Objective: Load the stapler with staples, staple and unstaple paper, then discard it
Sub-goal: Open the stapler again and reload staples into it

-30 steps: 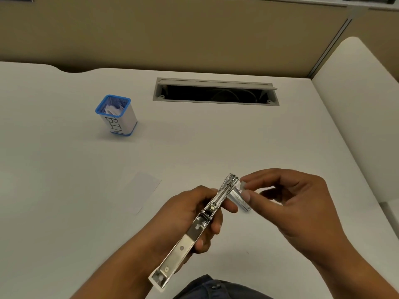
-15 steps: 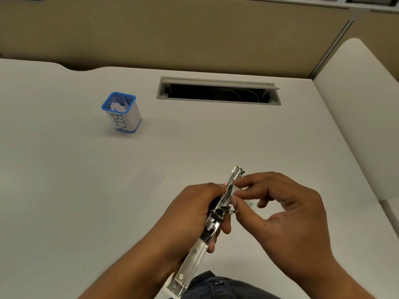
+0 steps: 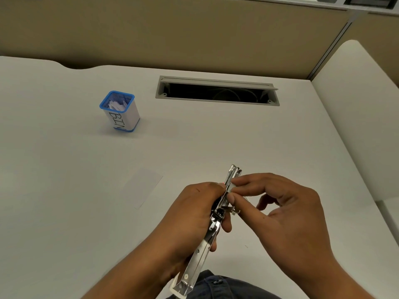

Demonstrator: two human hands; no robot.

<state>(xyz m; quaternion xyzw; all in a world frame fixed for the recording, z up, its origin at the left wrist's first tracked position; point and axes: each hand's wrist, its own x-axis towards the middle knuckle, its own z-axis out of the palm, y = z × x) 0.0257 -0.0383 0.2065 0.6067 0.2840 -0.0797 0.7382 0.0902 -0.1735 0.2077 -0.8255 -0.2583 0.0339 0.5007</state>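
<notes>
Holding the stapler (image 3: 212, 225) swung open, above the desk (image 3: 64, 190) and close to the body: left hand (image 3: 190, 223) wrapped round its middle, silver top arm running down toward the lap, magazine end pointing up and away. Pinching a short strip of staples (image 3: 232, 188) between thumb and forefinger of the right hand (image 3: 280, 212), right at the magazine channel beside the left thumb, other fingers loosely curled. Cannot tell whether the strip sits in the channel yet or only rests against its edge.

Judged as the loading step, with stapling, unstapling and discarding all to come. Lying flat on the desk, well apart to the left: the slip of paper (image 3: 143, 187). Standing further back on the left: the blue-rimmed cup marked BIN (image 3: 121, 113), with scraps already inside.

Likely trouble from here:
- Strip going in crooked or legs up, from a tilted pinch; jammed feed as the result.
- Strip snapping under too hard a squeeze, with loose staples falling to the lap or desk.
- Strip slipping out of the channel, given the stapler's tilt in mid-air and no support beneath.
- Spring pusher snapping forward onto a fingertip if released early.
- Top arm swinging shut on the right fingers if the left grip loosens.
</notes>
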